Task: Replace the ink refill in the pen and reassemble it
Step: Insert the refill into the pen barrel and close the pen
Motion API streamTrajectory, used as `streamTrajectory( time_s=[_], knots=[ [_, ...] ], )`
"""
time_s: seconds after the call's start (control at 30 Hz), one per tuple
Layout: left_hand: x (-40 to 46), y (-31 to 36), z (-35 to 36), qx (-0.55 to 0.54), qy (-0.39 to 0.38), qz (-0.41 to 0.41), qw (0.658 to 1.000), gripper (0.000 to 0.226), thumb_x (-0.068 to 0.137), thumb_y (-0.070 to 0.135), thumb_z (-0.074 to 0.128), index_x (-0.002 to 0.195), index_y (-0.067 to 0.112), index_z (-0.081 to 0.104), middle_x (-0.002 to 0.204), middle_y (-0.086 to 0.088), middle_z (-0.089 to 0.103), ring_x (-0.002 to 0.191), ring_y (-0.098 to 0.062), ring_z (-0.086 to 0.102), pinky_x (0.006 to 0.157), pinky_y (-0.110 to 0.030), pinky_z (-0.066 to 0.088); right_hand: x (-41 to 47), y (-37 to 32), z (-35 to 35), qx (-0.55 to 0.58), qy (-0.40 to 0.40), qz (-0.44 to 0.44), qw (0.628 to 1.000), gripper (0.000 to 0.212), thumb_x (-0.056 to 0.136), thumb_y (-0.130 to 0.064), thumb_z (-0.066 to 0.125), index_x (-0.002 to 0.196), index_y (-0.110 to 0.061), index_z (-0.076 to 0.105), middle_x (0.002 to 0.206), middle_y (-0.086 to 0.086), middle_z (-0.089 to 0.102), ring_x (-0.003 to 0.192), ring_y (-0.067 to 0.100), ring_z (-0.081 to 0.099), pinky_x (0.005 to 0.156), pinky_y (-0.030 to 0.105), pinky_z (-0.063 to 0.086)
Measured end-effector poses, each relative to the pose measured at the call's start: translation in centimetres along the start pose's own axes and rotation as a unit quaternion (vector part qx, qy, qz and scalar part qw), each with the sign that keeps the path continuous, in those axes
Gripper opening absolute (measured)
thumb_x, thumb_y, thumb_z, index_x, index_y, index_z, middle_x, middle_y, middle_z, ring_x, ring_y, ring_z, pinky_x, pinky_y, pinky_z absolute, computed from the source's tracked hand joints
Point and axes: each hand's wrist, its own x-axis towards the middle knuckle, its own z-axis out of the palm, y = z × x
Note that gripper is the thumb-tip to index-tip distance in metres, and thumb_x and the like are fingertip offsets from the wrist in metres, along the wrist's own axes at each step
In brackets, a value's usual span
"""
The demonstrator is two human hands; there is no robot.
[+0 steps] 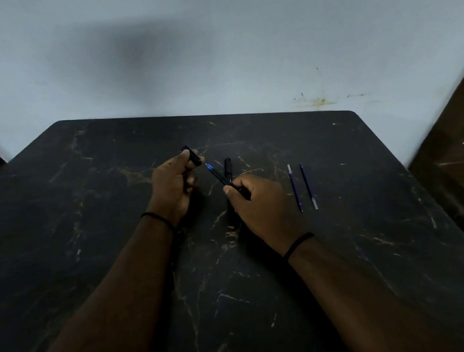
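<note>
left hand (172,186) fingers pinch a black pen cap (193,154); right hand (259,201) fingers grip the pen barrel (221,177), blue tip toward it. two refills (296,188) lie on the dark surface (85,221).

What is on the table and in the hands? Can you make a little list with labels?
left hand: holds a short black pen piece, lifted off the table
right hand: holds the black pen body, blue tip pointing at the left hand
pieces: apart, not joined
black cap-like piece: behind the right hand; cannot tell whether it lies on the table
two refills: side by side on the table, right of the hands
table: dark marble look
</note>
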Motion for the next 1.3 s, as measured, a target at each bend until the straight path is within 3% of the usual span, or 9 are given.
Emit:
streamTrajectory(
  time_s=[0.27, 0.4, 0.47, 0.67, 0.8, 0.93, 1.03, 1.2, 1.3],
  knots=[
    [-0.6, -0.3, 0.6, 0.022, -0.086, -0.006, 0.996, 0.022, 0.100, 0.019, 0.051, 0.091, 0.012, 0.070, 0.089, -0.008, 0.071, 0.040, -0.006, 0.035, 0.036, -0.017, 0.025, -0.1, 0.0, 0.0, -0.004, -0.003, 0.004, 1.000, 0.018, 0.097, -0.039, 0.060, 0.093, -0.022, 0.068, 0.070, -0.013, 0.058, 0.061, -0.004, 0.053, 0.052, 0.007, 0.037],
    [-0.9, -0.3, 1.0, 0.043, -0.110, -0.010, 0.993, 0.022, 0.099, 0.019, 0.050, 0.092, 0.012, 0.069, 0.098, -0.015, 0.070, 0.041, -0.008, 0.035, 0.037, -0.019, 0.025, 0.0, 0.2, 0.1, -0.006, 0.011, 0.010, 1.000, 0.016, 0.096, -0.041, 0.060, 0.098, -0.026, 0.066, 0.076, -0.010, 0.065, 0.065, -0.001, 0.058, 0.053, 0.011, 0.037],
    [-0.9, -0.2, 1.2, 0.039, -0.105, -0.011, 0.994, 0.022, 0.099, 0.019, 0.049, 0.090, 0.011, 0.068, 0.093, -0.014, 0.069, 0.039, -0.008, 0.035, 0.037, -0.019, 0.025, 0.1, 0.3, 0.1, -0.002, 0.023, 0.003, 1.000, 0.016, 0.094, -0.040, 0.063, 0.104, -0.028, 0.066, 0.082, -0.013, 0.067, 0.069, -0.001, 0.060, 0.057, 0.011, 0.041],
    [-1.0, -0.1, 1.1, 0.038, -0.092, -0.012, 0.995, 0.032, 0.098, 0.032, 0.055, 0.084, 0.006, 0.066, 0.075, -0.002, 0.072, 0.038, -0.007, 0.035, 0.037, -0.019, 0.026, 0.4, 0.7, 0.2, -0.003, 0.077, -0.021, 0.997, 0.021, 0.086, -0.032, 0.073, 0.089, -0.034, 0.053, 0.070, -0.016, 0.056, 0.066, -0.002, 0.056, 0.055, 0.010, 0.037],
    [-1.2, 0.0, 1.1, 0.041, -0.107, -0.015, 0.993, 0.031, 0.102, 0.026, 0.049, 0.091, 0.002, 0.066, 0.069, 0.005, 0.068, 0.040, -0.006, 0.034, 0.037, -0.018, 0.027, 0.4, 0.8, 0.1, 0.057, 0.087, -0.031, 0.994, 0.018, 0.085, -0.024, 0.075, 0.088, -0.030, 0.058, 0.077, -0.013, 0.062, 0.073, 0.003, 0.061, 0.062, 0.021, 0.051],
    [-1.4, 0.1, 1.5, 0.041, -0.114, -0.018, 0.993, 0.036, 0.105, 0.023, 0.038, 0.086, 0.005, 0.062, 0.058, 0.004, 0.060, 0.038, -0.006, 0.030, 0.039, -0.018, 0.023, 0.4, 0.4, 0.1, 0.061, 0.088, -0.038, 0.994, 0.010, 0.085, -0.020, 0.072, 0.092, -0.023, 0.065, 0.083, -0.009, 0.065, 0.080, 0.007, 0.062, 0.070, 0.031, 0.055],
    [-1.3, -0.1, 1.6, 0.042, -0.101, -0.015, 0.994, 0.039, 0.106, 0.027, 0.038, 0.081, 0.006, 0.061, 0.058, -0.002, 0.052, 0.036, -0.007, 0.028, 0.039, -0.018, 0.022, 0.3, 0.1, 0.0, 0.061, 0.078, -0.038, 0.994, 0.008, 0.088, -0.017, 0.070, 0.094, -0.019, 0.067, 0.086, -0.008, 0.066, 0.081, 0.007, 0.062, 0.072, 0.027, 0.054],
    [-0.9, -0.7, 1.1, 0.081, -0.127, 0.017, 0.989, 0.044, 0.106, 0.030, 0.036, 0.080, 0.011, 0.066, 0.058, -0.002, 0.052, 0.040, -0.009, 0.027, 0.040, -0.021, 0.019, 0.0, -0.2, -0.2, 0.079, 0.051, -0.008, 0.996, 0.007, 0.092, -0.023, 0.069, 0.098, -0.020, 0.067, 0.083, -0.012, 0.066, 0.082, -0.005, 0.060, 0.065, 0.005, 0.045],
    [-0.9, -0.9, 1.0, 0.100, -0.149, 0.034, 0.983, 0.045, 0.107, 0.030, 0.035, 0.082, 0.011, 0.068, 0.059, -0.002, 0.051, 0.042, -0.010, 0.026, 0.042, -0.024, 0.018, -0.2, -0.4, -0.3, 0.088, 0.043, 0.006, 0.995, 0.006, 0.094, -0.026, 0.067, 0.098, -0.022, 0.065, 0.080, -0.012, 0.065, 0.077, -0.002, 0.061, 0.064, 0.009, 0.046]
  ],
)
